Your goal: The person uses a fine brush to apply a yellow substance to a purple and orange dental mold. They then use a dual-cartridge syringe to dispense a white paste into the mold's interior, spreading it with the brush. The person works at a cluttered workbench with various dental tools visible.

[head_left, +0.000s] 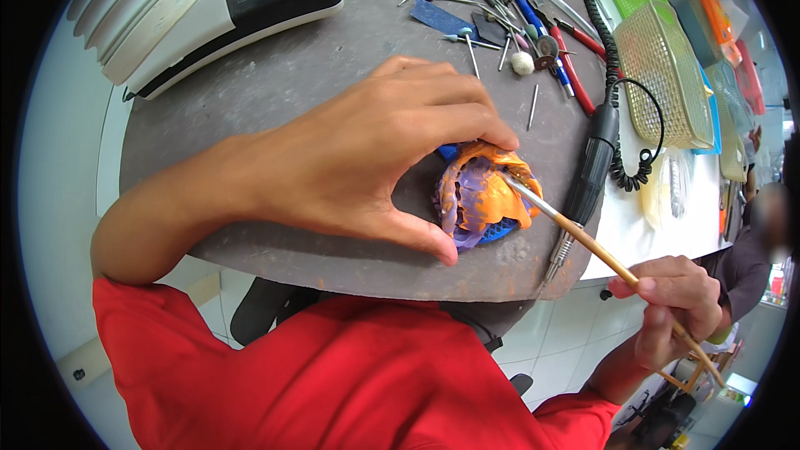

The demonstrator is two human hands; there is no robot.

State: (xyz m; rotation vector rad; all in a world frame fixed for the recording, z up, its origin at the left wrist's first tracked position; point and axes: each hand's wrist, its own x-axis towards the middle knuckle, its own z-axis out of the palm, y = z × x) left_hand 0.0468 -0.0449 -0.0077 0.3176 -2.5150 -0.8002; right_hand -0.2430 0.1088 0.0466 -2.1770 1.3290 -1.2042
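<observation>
A dental impression (pixel 477 197) in orange and purple material sits in a blue perforated tray (pixel 498 232) near the bench's front edge. Around its left side my left hand (pixel 379 146) is closed, fingertips on the far rim and thumb at the near left side. From the right, my right hand (pixel 679 304) pinches the wooden handle of a slim brush (pixel 596 247). The brush slants down to the left, and its pale ferrule end meets the orange inner surface. The tip itself is too small to make out clearly.
Right of the impression lies a black rotary handpiece (pixel 593 158) with a coiled cord (pixel 612 42). Several burs and discs (pixel 492 12) are scattered at the back, near red-handled pliers (pixel 568 67). A mesh basket (pixel 667 75) stands far right; a white-and-black machine (pixel 242 12) occupies the back left.
</observation>
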